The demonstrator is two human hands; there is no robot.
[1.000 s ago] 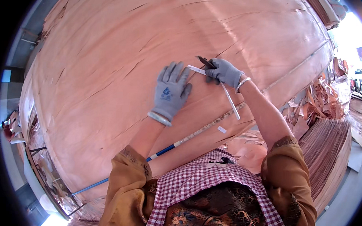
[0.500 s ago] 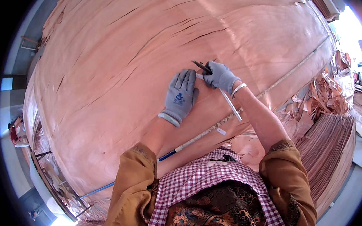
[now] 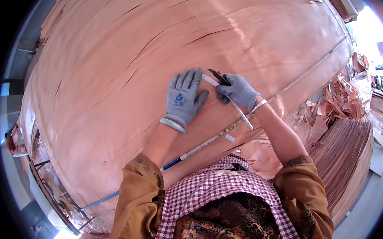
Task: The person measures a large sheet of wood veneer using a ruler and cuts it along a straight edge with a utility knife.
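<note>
A large pinkish-brown wood veneer sheet [image 3: 110,102] with several dark splits spreads before me. My gloved left hand [image 3: 183,98] lies flat on it, fingers straight and thumb out. Closed in my gloved right hand [image 3: 239,92] are a dark pointed tool [image 3: 217,74], its exact kind unclear, and a thin white strip [image 3: 242,115]. One end of the strip reaches the left fingertips; the other hangs past my right wrist toward me. The right fingers partly hide both things. A short white piece [image 3: 230,138] sits by the mottled rod nearer me.
The long mottled rod [image 3: 212,140] with a blue end crosses the veneer's near side diagonally. At right are torn veneer scraps [image 3: 337,101] and a stack of veneer sheets [image 3: 343,157]. A dark metal frame [image 3: 53,194] stands at lower left; another person [image 3: 13,142] is at far left.
My left hand has shifted left and its thumb has spread. My right hand has moved slightly right and down, and more of the white strip shows between the hands.
</note>
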